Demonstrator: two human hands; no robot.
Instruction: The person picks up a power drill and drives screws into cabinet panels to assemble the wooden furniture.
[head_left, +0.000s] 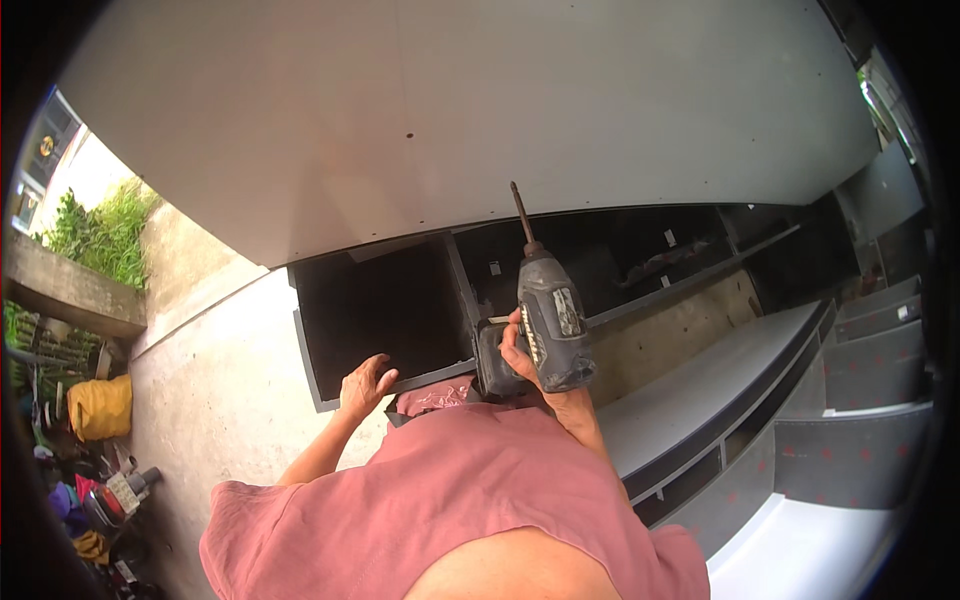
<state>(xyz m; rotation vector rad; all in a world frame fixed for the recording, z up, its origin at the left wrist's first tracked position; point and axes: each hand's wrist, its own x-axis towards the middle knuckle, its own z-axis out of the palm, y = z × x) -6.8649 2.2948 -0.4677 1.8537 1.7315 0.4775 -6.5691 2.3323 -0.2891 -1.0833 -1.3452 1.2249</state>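
Observation:
A dark cordless screwdriver (553,320) with a long bit is gripped in my right hand (518,352), its bit pointing up and away from me toward a large grey panel (480,110). Fingers curl around its handle, above the bulky battery (497,360). My left hand (366,388) holds nothing; its thumb and fingers are apart. It is beside the near edge of a dark open cabinet frame (312,372), though I cannot tell whether it touches. The bit tip appears in front of the panel; contact cannot be made out. Small dark holes dot the panel's surface.
To the right lies a long cabinet (700,395) with a grey top and open compartments. More grey panels (850,455) stand beyond it. On the left, a yellow bag (100,408) and assorted tools (120,498) sit at the edge of the concrete floor (190,400).

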